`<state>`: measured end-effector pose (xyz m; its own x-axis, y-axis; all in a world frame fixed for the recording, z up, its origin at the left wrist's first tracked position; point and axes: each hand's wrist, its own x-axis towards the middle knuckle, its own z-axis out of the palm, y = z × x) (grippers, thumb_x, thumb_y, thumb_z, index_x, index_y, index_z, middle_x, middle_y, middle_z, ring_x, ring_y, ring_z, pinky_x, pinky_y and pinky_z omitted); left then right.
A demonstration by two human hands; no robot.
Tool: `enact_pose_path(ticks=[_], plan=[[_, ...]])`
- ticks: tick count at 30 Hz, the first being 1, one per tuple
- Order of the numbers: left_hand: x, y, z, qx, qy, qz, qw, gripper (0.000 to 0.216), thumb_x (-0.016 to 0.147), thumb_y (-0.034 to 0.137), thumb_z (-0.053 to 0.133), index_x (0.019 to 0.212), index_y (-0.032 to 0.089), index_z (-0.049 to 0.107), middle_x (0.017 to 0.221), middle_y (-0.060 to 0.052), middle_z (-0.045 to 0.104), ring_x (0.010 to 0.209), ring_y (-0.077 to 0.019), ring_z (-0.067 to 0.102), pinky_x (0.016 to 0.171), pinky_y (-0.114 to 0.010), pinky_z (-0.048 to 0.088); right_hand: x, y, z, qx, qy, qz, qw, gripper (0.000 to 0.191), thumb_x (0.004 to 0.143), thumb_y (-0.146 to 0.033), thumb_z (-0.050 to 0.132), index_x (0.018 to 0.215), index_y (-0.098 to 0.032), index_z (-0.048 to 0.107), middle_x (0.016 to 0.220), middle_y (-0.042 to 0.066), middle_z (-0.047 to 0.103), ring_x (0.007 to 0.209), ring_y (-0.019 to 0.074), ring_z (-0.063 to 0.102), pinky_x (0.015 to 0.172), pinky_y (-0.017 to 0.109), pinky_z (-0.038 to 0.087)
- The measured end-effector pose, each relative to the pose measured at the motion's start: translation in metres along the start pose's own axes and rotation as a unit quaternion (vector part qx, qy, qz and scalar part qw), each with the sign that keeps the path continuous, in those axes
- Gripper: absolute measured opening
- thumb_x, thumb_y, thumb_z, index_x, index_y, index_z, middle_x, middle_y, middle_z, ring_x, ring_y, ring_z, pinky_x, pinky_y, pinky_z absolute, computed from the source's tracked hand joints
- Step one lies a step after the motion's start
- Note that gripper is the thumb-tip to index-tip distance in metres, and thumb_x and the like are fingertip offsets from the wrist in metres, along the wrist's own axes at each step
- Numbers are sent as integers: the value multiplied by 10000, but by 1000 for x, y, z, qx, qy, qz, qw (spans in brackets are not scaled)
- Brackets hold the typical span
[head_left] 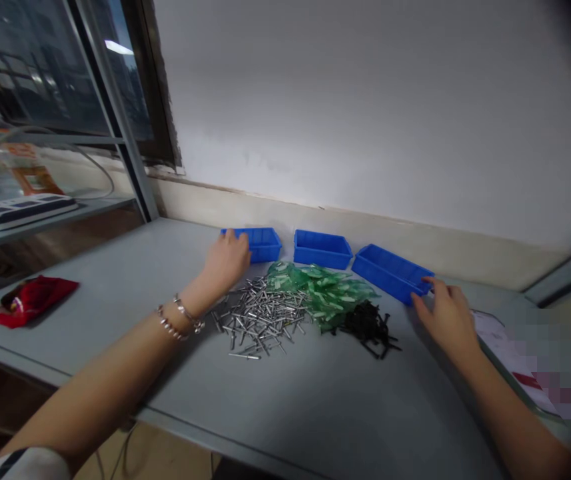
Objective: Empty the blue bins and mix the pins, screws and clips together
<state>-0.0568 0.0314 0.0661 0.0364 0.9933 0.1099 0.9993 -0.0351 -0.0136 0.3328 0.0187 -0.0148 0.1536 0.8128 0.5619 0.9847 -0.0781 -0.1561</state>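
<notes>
Three blue plastic bins stand in a row near the wall. My left hand [229,257] is closed over the left end of the left blue bin [266,252] and hides part of it. The middle blue bin [322,253] stands apart from both hands. At the right blue bin [390,273], my right hand [448,317] has thumb and fingers around its right end. Between my hands lie a pile of silver pop rivets [265,317], some green translucent plastic pieces [332,293] and a heap of black screw-like pieces [369,327].
All this rests on a grey table [285,400]. A red packet [35,300] lies at the left. Beyond it, a shelf holds a power strip [20,210] and an orange-labelled bottle [30,170]. A clipboard with papers [502,353] lies right of my right hand.
</notes>
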Motion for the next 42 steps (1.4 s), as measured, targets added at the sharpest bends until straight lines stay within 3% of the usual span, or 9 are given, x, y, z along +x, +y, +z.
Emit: enact_pose_path(ticks=[3, 7, 10, 13, 16, 19, 23, 28, 42], plan=[[-12, -3, -19, -34, -199, 26, 979, 295, 782, 386, 567, 750, 105, 651, 688, -130, 659, 672, -244, 634, 620, -321, 479, -3, -23, -12, 10, 35, -32, 999, 468, 833, -429, 340, 1128, -116, 526, 881, 150, 537, 844, 296, 544, 673, 392, 433], [-22, 0, -31, -132, -470, 108, 866, 327, 749, 432, 606, 593, 144, 598, 546, -57, 636, 482, -166, 604, 490, -264, 468, -9, -55, -22, 103, -44, -70, 991, 349, 846, -467, 361, 933, -192, 558, 674, 32, 555, 584, 189, 526, 561, 306, 394], [-26, 12, -25, -203, -600, 224, 740, 309, 741, 410, 623, 561, 162, 580, 520, -35, 612, 445, -139, 573, 423, -228, 410, -15, -71, -24, 164, -135, -85, 973, 326, 846, -490, 383, 821, -214, 556, 546, -19, 510, 496, 157, 492, 510, 274, 366], [-28, 23, -7, -197, -652, 247, 689, 297, 706, 405, 667, 543, 168, 588, 497, -29, 596, 424, -137, 561, 418, -240, 410, -22, -79, -18, 164, -103, -108, 975, 364, 849, -492, 381, 884, -189, 578, 725, 47, 578, 675, 201, 558, 615, 312, 427], [-26, 28, 12, -226, -617, 244, 713, 338, 695, 427, 671, 500, 169, 573, 455, -43, 580, 421, -168, 565, 430, -298, 454, -27, -84, -9, 110, -32, -122, 986, 486, 843, -505, 386, 1123, -145, 554, 1040, 156, 555, 962, 301, 517, 782, 422, 431], [-24, 30, 20, -265, -551, 263, 746, 353, 742, 426, 617, 512, 166, 552, 464, -43, 583, 442, -173, 575, 450, -323, 483, -30, -89, 0, 71, -64, -114, 989, 529, 840, -494, 398, 1263, -186, 477, 1257, 155, 481, 1048, 347, 477, 800, 497, 425], [-23, 39, 21, -296, -413, 290, 811, 267, 795, 360, 557, 623, 157, 563, 490, 8, 543, 456, -114, 524, 481, -256, 437, -33, -95, 5, 93, -161, -152, 971, 431, 865, -453, 375, 1215, -241, 510, 1309, 77, 494, 1135, 316, 458, 846, 513, 417], [-24, 49, 28, -299, -263, 322, 859, 201, 785, 299, 567, 659, 143, 582, 539, 27, 506, 488, -74, 424, 494, -216, 330, -37, -100, 4, 124, -168, -195, 958, 433, 870, -477, 379, 1187, -217, 519, 1314, 80, 497, 1197, 293, 424, 916, 516, 369], [-21, 42, 17, -254, -156, 322, 899, 332, 813, 383, 515, 590, 142, 563, 470, 18, 456, 433, -70, 353, 470, -246, 296, -35, -99, -1, 154, -115, -222, 956, 434, 882, -494, 349, 1195, -237, 506, 1245, 93, 534, 1122, 281, 474, 859, 472, 404]])
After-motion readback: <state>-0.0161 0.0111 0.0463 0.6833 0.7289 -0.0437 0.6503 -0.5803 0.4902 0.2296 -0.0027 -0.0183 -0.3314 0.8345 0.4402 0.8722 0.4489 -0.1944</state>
